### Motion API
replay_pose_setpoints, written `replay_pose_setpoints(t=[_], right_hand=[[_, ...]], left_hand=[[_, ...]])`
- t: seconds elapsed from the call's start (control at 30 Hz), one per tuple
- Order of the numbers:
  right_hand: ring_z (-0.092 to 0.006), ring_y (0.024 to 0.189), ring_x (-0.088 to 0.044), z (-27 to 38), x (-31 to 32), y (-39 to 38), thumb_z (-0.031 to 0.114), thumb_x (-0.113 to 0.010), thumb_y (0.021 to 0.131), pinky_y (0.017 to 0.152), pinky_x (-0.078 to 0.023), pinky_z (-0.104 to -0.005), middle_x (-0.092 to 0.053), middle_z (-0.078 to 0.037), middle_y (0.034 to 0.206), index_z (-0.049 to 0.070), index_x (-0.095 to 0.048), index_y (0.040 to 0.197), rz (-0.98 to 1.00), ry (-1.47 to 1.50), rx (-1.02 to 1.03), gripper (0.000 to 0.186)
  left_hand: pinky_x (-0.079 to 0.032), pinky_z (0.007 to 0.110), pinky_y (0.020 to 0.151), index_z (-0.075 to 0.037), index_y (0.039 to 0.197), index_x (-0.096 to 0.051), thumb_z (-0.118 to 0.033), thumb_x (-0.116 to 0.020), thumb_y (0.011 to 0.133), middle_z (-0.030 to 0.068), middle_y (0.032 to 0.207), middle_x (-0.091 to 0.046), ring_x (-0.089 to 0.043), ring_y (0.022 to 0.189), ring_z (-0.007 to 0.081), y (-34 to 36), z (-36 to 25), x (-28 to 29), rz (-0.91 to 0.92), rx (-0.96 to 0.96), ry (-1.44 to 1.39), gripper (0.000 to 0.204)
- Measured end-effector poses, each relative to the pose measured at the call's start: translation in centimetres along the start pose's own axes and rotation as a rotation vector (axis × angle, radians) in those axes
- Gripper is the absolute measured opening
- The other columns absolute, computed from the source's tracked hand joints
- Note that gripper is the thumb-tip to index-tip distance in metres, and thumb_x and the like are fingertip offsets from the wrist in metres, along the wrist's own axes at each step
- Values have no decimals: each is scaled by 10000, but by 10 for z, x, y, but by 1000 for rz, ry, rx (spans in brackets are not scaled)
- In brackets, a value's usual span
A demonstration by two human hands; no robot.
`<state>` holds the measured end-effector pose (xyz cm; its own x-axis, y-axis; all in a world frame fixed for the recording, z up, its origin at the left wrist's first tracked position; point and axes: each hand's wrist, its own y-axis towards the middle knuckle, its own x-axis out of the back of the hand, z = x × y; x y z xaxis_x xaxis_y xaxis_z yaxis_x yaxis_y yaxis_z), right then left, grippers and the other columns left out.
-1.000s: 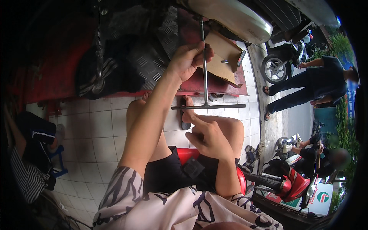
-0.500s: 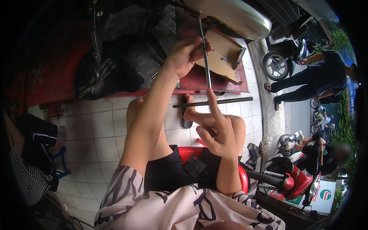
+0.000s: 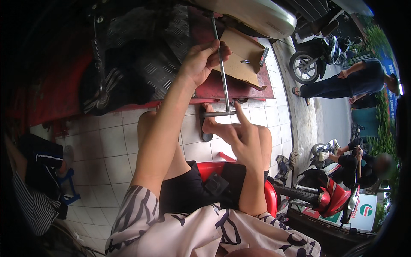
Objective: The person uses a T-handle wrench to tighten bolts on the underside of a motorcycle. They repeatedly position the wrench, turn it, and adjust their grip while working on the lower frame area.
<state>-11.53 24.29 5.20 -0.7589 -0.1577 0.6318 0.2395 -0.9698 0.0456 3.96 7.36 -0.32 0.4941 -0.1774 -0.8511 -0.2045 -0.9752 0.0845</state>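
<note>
My left hand is closed around the upright shaft of a metal T-shaped wrench, whose far end reaches under a white motorcycle body panel. The wrench's crossbar lies over my bare foot and black sandal, foreshortened and slightly blurred. My right hand is open, index finger stretched out at the crossbar's right part, the other fingers loosely bent. Beside the shaft, a cardboard piece with small metal tools rests on a red platform with dark tread plate.
I sit on a red plastic stool over white tiles. A seated person is at left by a blue stool. At right, a person stands near a parked motorcycle; another sits beside a red scooter.
The wrench's crossbar has swung round and now looks much shorter. My right hand has risen toward it with the index finger extended. The standing person at right has shifted.
</note>
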Motion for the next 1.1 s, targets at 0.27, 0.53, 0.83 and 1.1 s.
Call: replay_pose_setpoints(t=[0.27, 0.53, 0.83, 1.1], right_hand=[[-213, 489, -488, 37, 14, 6, 7, -597, 759, 635, -449, -247, -536, -146, 571, -82, -245, 1409, 21, 96, -1, 745], [-313, 588, -461, 27, -6, 13, 120, -635, 799, 832, -397, -355, -495, -136, 485, -117, -472, 1195, 300, 14, 112, 490], [-71, 467, -450, 5, -20, 40, 353, -391, 995, 431, -287, -213, -525, -6, 571, -2, -629, 854, 43, 874, -278, 450], [-91, 422, -318, -18, -29, 28, 522, -314, 964, 444, -254, -222, -434, -12, 552, -19, -508, 1153, 393, 1804, -182, 604]], left_hand=[[-576, 278, 734, 70, 1044, -559, -168, -517, 958, 180, 919, -663, -676, 823, 212, 2, -6, 10, -5, -20, -38, 257], [-588, 278, 730, 83, 1033, -570, -160, -516, 957, 178, 909, -661, -678, 820, 220, -2, -22, 17, 33, 10, -231, 260], [-569, 312, 819, 72, 1098, -564, -153, -516, 954, 179, 999, -651, -660, 924, 215, -1, -14, 12, 89, 32, -68, 271], [-576, 313, 819, 57, 1107, -547, -99, -536, 933, 131, 967, -627, -656, 903, 209, -3, -1, 20, 375, 168, -310, 233]])
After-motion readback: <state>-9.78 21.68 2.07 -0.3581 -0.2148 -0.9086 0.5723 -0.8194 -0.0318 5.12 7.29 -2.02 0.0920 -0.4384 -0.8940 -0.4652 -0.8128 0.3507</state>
